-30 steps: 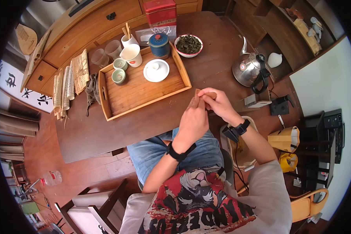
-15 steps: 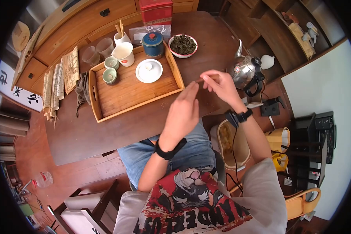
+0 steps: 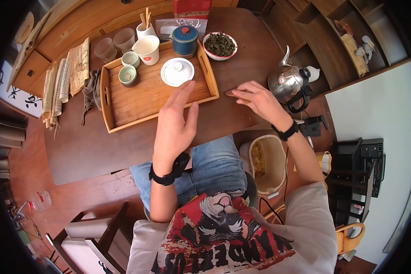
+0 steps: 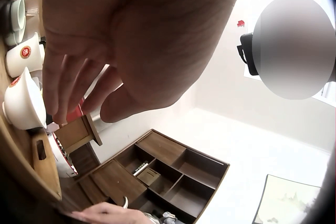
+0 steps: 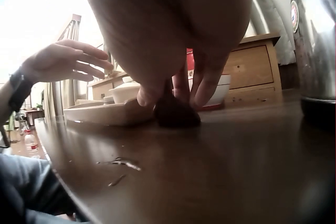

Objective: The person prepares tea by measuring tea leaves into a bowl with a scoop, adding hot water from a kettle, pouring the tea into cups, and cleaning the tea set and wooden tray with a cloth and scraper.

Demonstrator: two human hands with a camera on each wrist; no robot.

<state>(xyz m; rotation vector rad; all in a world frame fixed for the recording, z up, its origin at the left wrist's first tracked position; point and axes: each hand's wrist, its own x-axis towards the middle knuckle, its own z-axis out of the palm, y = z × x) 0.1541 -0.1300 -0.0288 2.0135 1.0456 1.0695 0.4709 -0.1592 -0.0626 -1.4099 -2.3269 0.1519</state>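
Observation:
My right hand pinches a small dark brown piece, narrow at the fingers and broader below, right at the tabletop beside the tray. Its exact kind I cannot tell. My left hand hovers over the front edge of the wooden tray, fingers extended and holding nothing. Just beyond its fingertips stands a white lidded tea bowl. The tray also carries a white pouring cup, small green cups and a blue lidded pot.
A bowl of dark tea leaves sits right of the tray. Farther right stands a steel kettle. Bamboo scrolls and a grey cloth lie at the left. A bin stands below the table's front edge.
My hands, together at first on the brown piece, have parted. The left has moved left over the tray edge; the right has brought the piece down to the table.

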